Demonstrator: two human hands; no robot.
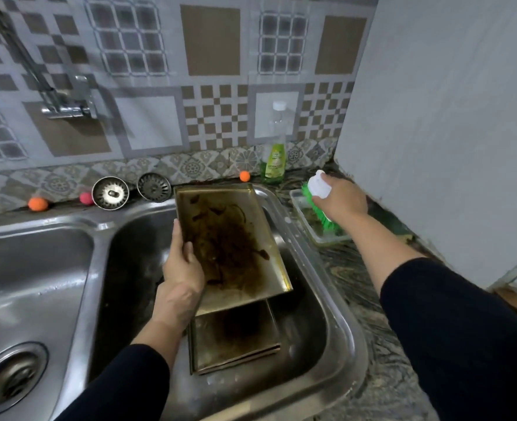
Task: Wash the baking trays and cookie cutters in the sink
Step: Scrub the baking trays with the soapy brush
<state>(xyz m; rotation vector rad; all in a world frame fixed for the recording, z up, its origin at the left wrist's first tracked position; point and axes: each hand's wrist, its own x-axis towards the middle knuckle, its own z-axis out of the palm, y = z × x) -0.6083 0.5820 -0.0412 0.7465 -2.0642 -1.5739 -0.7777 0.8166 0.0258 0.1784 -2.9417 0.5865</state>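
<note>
Two dark sleeves (123,387) are seen nearest. A second baking tray (236,338) lies flat in the right sink basin (327,314). Above it, a stained baking tray (230,238) is held tilted, its left edge clasped by the left hand (183,268), thumb inside. Farther right, the right hand (340,197) is extended, fingers closed around a green scrubbing brush (318,205) over a clear container (318,229). A detergent bottle (274,153) stands behind.

Marbled counter (369,302) — soap bottle (273,159), plastic tub (304,218) (clear), strainers (110,193).
</note>
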